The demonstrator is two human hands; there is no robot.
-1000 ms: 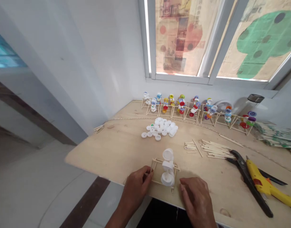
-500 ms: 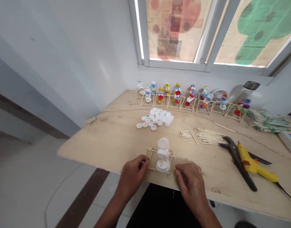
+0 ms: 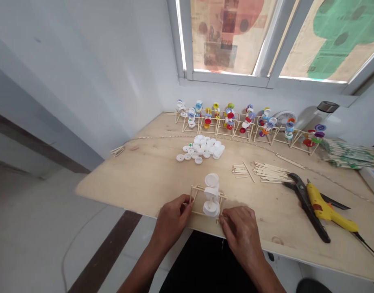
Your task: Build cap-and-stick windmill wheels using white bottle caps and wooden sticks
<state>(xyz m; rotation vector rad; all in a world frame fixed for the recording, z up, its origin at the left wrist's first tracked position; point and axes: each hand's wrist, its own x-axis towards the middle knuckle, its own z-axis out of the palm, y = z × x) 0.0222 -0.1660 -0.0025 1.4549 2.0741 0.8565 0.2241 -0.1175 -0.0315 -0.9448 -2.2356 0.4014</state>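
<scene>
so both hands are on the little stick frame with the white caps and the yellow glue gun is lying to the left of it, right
Not quite: the yellow glue gun lies to the right of the stick frame, not the left, as the head view shows. The left hand and right hand are both on the frame, which holds the white caps.

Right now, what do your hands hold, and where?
The left hand holds the stick frame at its left end, the right hand at its right corner.
</scene>
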